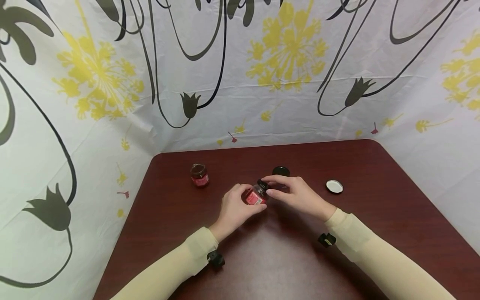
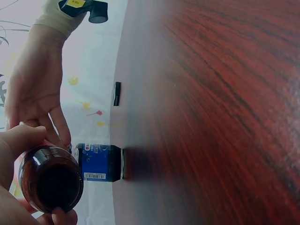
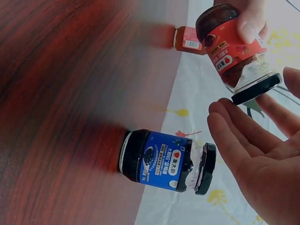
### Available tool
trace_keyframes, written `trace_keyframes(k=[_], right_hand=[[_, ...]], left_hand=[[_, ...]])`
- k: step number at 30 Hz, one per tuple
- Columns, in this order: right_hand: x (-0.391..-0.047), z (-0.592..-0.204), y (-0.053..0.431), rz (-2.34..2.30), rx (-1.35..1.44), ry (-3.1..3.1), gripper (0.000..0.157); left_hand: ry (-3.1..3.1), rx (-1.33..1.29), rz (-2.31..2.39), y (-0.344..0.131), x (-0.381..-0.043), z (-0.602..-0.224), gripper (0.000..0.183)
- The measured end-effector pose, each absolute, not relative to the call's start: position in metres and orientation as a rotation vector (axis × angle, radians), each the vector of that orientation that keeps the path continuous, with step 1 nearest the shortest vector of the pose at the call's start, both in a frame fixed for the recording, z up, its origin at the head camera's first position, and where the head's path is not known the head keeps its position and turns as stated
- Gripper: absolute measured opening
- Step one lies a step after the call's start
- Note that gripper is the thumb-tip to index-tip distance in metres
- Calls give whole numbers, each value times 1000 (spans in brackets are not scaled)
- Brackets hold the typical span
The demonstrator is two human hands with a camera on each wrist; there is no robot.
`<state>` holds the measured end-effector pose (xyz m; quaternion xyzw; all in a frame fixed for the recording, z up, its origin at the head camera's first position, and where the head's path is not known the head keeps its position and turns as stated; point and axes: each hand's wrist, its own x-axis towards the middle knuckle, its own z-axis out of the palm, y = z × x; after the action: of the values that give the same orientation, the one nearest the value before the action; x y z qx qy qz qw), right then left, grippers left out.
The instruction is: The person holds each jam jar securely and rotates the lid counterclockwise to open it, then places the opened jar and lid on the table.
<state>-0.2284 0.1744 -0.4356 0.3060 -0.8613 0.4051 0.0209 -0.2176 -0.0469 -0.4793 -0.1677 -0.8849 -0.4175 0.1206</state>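
My left hand (image 1: pixel 235 206) grips a small glass jam jar (image 3: pixel 229 44) with a red label, holding it tilted above the table. Its black lid (image 3: pixel 257 89) points toward my right hand (image 1: pixel 298 195). The right fingertips and thumb sit at opposite edges of that lid. Behind the right hand, a jar of blueberry jam (image 3: pixel 163 161) with a blue label and black lid stands upright on the table. In the left wrist view the held jar's dark base (image 2: pixel 51 185) faces the camera, hiding its lid.
On the dark red wooden table (image 1: pixel 180 246), a lidless jar (image 1: pixel 199 176) with a pinkish-red label stands at the far left. A loose lid (image 1: pixel 334 186) lies on the right, pale inside facing up. A patterned cloth (image 1: pixel 232 91) hangs beyond the table's back edge.
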Motion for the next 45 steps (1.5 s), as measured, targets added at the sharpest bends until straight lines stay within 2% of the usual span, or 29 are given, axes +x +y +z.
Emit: trace_keyframes(k=[10,19,27,35,45], right_hand=[[-231,-440,174,1289,874,-2714,39],[-212,-413,164,1419,827,-2679,35],[-211,-413,162,1406,790,-2711,34],[-224,-438,170,1340,760,-2784,39],[-224,-443,173,1351,837,-2753,41]], left_hand=[[-2569,-518,-1234,-46,-215,-480,54],[-2556,-561,-1227,-45,-214,-479,55],[-2568,-577,-1246,-46,-212,-480,55],[-2592,-607,-1259,-47,-211,-480,51],[-2657,-627,-1249,-48,-210,-476,63]])
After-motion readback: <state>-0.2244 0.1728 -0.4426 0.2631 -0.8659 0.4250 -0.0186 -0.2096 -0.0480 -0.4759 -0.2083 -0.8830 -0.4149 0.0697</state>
